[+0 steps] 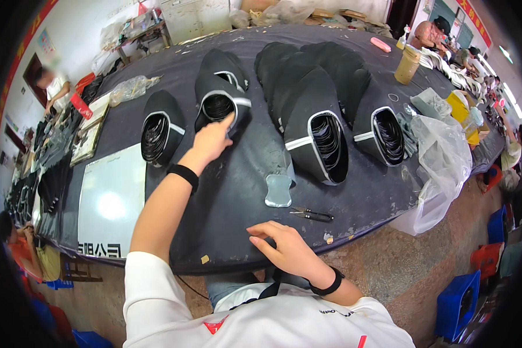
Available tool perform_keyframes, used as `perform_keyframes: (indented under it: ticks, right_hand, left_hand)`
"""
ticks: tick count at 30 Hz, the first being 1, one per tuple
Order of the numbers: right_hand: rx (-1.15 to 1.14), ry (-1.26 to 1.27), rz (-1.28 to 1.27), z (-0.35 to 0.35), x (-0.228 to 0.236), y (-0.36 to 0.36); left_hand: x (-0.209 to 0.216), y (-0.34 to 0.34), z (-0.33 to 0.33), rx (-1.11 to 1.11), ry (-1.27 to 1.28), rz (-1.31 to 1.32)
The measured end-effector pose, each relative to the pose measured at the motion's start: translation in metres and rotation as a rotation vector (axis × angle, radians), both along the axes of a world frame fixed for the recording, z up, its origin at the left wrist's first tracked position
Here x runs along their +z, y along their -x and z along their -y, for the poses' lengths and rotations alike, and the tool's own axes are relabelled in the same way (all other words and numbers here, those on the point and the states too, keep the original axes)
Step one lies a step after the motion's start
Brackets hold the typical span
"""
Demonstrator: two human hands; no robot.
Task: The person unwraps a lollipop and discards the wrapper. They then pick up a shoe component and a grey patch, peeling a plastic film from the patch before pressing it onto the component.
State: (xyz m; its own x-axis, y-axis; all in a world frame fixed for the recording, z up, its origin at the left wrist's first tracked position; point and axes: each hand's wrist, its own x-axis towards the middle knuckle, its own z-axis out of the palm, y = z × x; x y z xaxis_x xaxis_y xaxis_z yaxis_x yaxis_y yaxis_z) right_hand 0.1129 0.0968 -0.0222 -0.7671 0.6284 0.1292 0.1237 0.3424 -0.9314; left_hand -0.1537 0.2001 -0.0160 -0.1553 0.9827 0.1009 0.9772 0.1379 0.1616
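Observation:
My left hand (211,141) reaches forward to a nested stack of black, shoe-upper-like fabric pieces (210,87) with pale grey trim. Its index finger is stretched out against the stack's open end, thumb apart, and no piece shows lifted in it. Left of that lies a smaller stack (162,110) of the same kind. Two longer stacks (313,98) lie to the right, their openings toward me. Over the table's near edge hovers my right hand (284,248), fingers apart and holding nothing. Nearest to it are black-handled thread snips (312,214) and a light grey-blue, waisted flat piece (278,190).
A white board (111,197) lies at the left of the dark-covered table (232,232). At the right are a clear plastic bag (441,162), a tan jar (408,64) and a pink object (380,44). Several people work around the room; blue and red stools stand at lower right.

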Motion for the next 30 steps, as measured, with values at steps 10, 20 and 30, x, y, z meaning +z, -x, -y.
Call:
perform_keyframes:
  ticks: [10,20,30]
  right_hand:
    - [-0.408,-0.338,0.225,-0.031,-0.011,-0.014]
    - [-0.397,-0.397,0.403,-0.061,-0.029,0.001]
    - [-0.747,-0.436,-0.019,-0.029,0.016,-0.042]
  left_hand:
    - [-0.027,0.014,-0.037,0.116,-0.172,-0.195]
    - [-0.019,0.017,-0.041,0.486,-0.258,-0.222]
    - [0.009,0.002,0.06,0.441,0.131,-0.246]
